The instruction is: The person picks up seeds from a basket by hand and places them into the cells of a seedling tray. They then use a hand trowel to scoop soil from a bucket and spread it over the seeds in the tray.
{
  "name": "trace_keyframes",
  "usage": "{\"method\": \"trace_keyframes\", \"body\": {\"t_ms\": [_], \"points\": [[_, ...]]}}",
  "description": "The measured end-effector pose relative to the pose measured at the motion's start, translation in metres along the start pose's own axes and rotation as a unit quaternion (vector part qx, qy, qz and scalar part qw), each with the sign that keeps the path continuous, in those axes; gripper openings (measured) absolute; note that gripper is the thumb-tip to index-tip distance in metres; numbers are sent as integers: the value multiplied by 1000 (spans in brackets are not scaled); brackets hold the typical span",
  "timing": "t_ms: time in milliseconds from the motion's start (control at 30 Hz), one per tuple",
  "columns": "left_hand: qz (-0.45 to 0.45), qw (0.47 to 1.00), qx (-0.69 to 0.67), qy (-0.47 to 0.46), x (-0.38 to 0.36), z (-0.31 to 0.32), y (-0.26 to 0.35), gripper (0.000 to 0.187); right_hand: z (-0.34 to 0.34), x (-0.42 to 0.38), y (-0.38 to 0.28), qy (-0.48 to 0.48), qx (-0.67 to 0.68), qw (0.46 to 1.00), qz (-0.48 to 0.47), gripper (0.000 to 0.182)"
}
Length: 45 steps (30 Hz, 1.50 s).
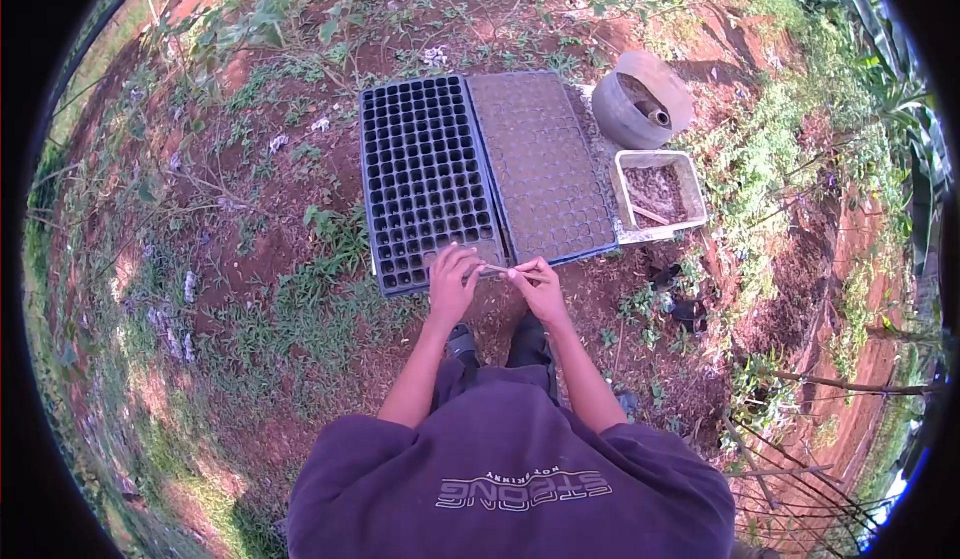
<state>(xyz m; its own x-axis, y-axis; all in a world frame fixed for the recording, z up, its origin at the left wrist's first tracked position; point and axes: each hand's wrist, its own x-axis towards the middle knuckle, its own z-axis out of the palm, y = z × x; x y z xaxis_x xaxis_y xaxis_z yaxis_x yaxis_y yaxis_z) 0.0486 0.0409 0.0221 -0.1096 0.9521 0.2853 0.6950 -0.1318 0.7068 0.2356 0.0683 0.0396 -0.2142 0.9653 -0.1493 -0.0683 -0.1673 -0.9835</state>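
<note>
My left hand is at the near edge of a black seedling tray with open, dark cells. My right hand grips a thin stick-like tool, whose other end reaches my left fingers. The left fingers are bent and close together around that end, though how they hold it is too small to tell. Against the black tray's right side lies a second tray, its cells filled with brown soil. Both hands are over the near ends of the trays, close to each other.
Right of the trays stand a round grey pot and a rectangular whitish container with dark soil and a stick-like piece inside. Weeds and red soil surround them. Bare branches lie at the right, and my shoes are below the trays.
</note>
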Motion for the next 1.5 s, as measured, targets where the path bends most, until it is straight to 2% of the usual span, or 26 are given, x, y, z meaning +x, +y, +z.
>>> {"method": "trace_keyframes", "body": {"t_ms": [67, 167, 267, 333, 467, 667, 733, 767, 800, 900, 933, 1000, 1167, 1233, 1433, 1500], "points": [[5, 1000, -7, 1, 7, 6, 10, 11, -14, 4, -6, 8, 33, 999, -3, 15], [25, 1000, -10, 3, 16, 19, 20, 12, -38, 13, -16, 13, -23, 1000, 14, 16], [49, 997, -60, -5, 28, 35, 27, 13, -56, 25, -26, 22, 33, 998, 38, 15], [52, 997, -59, -14, 35, 43, 35, 13, -70, 33, -28, 19, -24, 998, 53, 17], [55, 997, -51, -26, 50, 60, 49, 13, -93, 47, -30, 18, 5, 999, 47, 18], [50, 999, -8, -6, 75, 91, 63, 14, -142, 75, -35, -11, -73, 994, 78, 22], [64, 998, 25, -2, 83, 101, 63, 14, -159, 87, -29, -24, -117, 991, 52, 20], [63, 998, 28, -1, 87, 106, 64, 14, -169, 94, -27, -35, -302, 952, -34, 16], [61, 997, 52, -4, 90, 113, 63, 13, -174, 101, -29, -38, -301, 952, -36, 16], [53, 992, 110, -12, 96, 131, 62, 13, -186, 115, -25, -40, -445, 882, -152, 15], [49, 989, 139, -17, 97, 137, 62, 13, -188, 121, -19, -43, -442, 883, -153, 15], [32, 988, 151, -2, 101, 148, 63, 13, -190, 132, -14, -39, -496, 844, -198, 15], [-29, 984, 172, 33, 109, 166, 73, 12, -187, 145, -11, -1, -515, 831, -210, 13], [-44, 976, 215, 10, 110, 172, 73, 17, -188, 149, -6, 14, -537, 813, -225, 16], [-71, 971, 226, 20, 111, 179, 80, 34, -192, 154, 0, 34, -530, 821, -211, 24], [-66, 973, 223, 8, 111, 179, 83, 35, -189, 158, 1, 31, -518, 827, -217, 23]]}}
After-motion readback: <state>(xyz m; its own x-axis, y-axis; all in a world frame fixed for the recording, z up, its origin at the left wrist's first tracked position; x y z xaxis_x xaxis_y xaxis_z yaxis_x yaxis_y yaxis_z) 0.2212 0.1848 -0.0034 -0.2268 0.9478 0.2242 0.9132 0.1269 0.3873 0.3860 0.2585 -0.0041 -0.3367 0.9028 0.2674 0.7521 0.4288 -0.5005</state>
